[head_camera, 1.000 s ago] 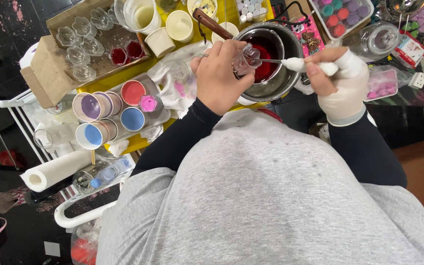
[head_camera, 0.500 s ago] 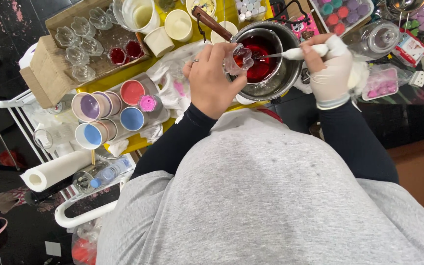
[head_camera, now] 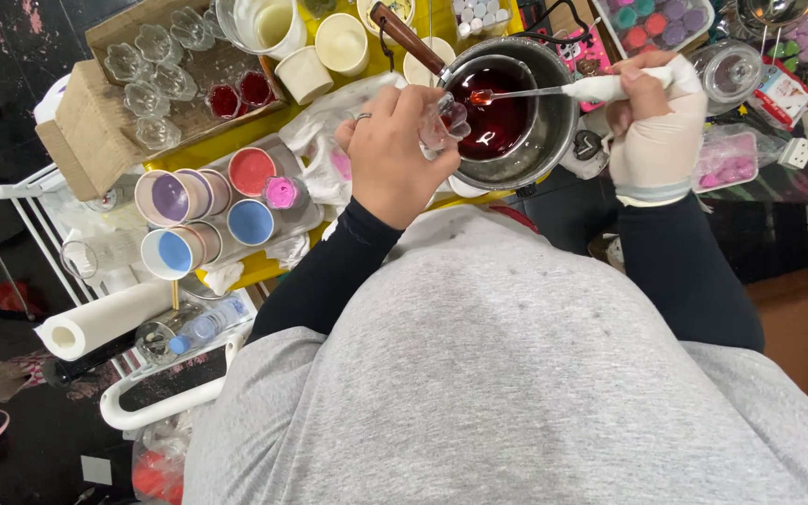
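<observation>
- Holding a small clear glass cup at the near rim of the metal pot, the left hand wraps its fingers closed around the cup's lower part, the mouth turned toward the pot so that drips would fall back into it.
- The right hand, in a pale glove, pinches the white handle of a spoon; the bowl of the spoon, loaded with red liquid, hangs over the pot just beside the cup's mouth, level enough to keep its load.
- Inside the pot sits a smaller vessel of dark red liquid, and a wooden handle sticks out up and to the left.
- Behind the left hand lies crumpled, pink-stained white wrapping on the yellow tabletop.
- Farther left, a cardboard tray keeps more empty glass cups together, along with two already filled red.
- Nearer the person stand round tubs of purple, red and blue colour, with a paper towel roll below within reach.
- To the far right, a box of coloured round pieces sits well apart from the work.
</observation>
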